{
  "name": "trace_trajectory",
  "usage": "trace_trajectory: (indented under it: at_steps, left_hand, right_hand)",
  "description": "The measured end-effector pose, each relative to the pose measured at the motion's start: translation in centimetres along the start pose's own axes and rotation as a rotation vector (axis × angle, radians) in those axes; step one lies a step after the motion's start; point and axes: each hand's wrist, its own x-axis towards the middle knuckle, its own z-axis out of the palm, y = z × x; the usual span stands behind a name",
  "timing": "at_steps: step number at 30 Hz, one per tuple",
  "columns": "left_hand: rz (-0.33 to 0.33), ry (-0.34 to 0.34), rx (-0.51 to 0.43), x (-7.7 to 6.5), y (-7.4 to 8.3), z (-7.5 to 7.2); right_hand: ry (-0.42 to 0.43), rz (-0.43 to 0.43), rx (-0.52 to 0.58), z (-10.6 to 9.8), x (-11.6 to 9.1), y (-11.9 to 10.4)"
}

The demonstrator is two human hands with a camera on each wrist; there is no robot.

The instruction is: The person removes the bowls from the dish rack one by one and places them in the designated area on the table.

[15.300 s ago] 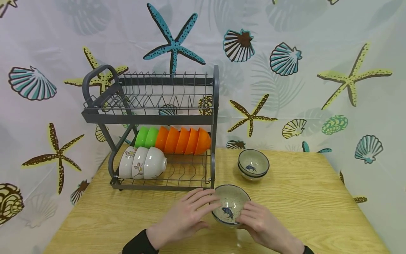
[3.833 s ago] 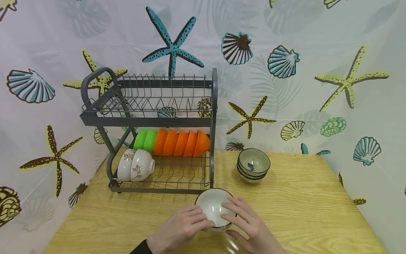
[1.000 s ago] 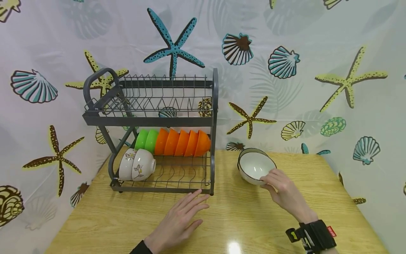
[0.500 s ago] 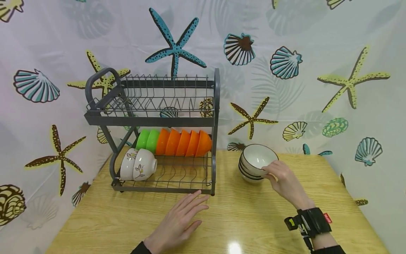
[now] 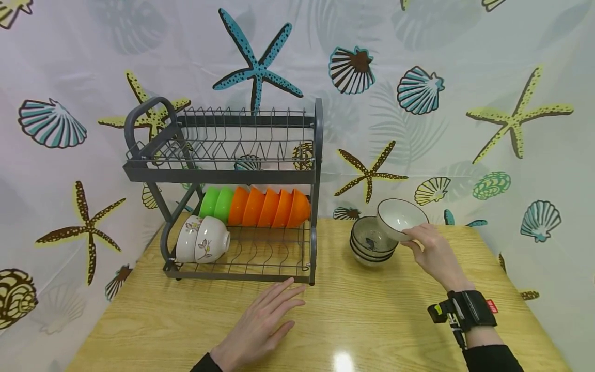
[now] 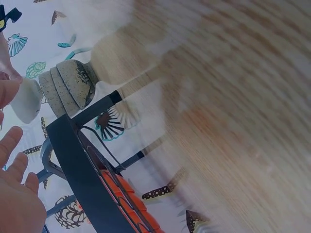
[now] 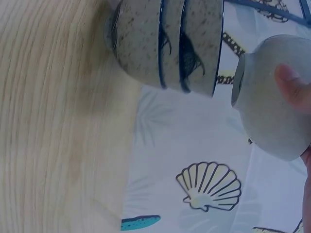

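Note:
My right hand (image 5: pixel 429 250) pinches the rim of a white bowl (image 5: pixel 398 212) between thumb and fingers, its inside facing up toward me. In the right wrist view, the foot of this white bowl (image 7: pixel 272 97) hangs apart from the uppermost of three nested speckled grey bowls (image 7: pixel 146 43). That stack of blue-rimmed bowls (image 5: pixel 372 253) stands on the table, with a dark blue fish in the top one. My left hand (image 5: pixel 262 325) holds nothing and is spread, palm down, in front of the dish rack (image 5: pixel 241 277).
On the rack's lower tier, two white flowered bowls (image 5: pixel 209 240) stand on edge in front. Behind them is a row of green bowls (image 5: pixel 217 204) and several orange bowls (image 5: pixel 269 209). The upper tier (image 5: pixel 223 176) is bare wire. A patterned cloth (image 5: pixel 441 41) hangs behind the table (image 5: pixel 372 320).
One white bowl left the rack, and the third speckled bowl joined the stack. In the last second my right hand moved the white bowl over the stack, then up and right. My left hand stayed put.

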Motion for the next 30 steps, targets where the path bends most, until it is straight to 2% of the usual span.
trace_trajectory:
  at_steps: [8, 19, 25, 30]
  left_hand:
    - [0.006, -0.001, 0.003, -0.1, -0.1, 0.0]
    - [0.011, 0.005, -0.009, -0.2, -0.2, 0.2]
    - [0.007, 0.003, -0.004, -0.2, -0.2, 0.2]
    - [-0.001, 0.000, 0.003, -0.2, -0.2, 0.2]
  right_hand:
    - [-0.009, 0.085, -0.038, 0.0, -1.2, 1.9]
    - [-0.060, 0.211, -0.054, 0.6, -3.1, 3.3]
    - [-0.130, 0.265, -0.056, 1.3, -4.5, 3.9]
    - [-0.249, 0.377, -0.040, 1.8, -5.5, 4.2]
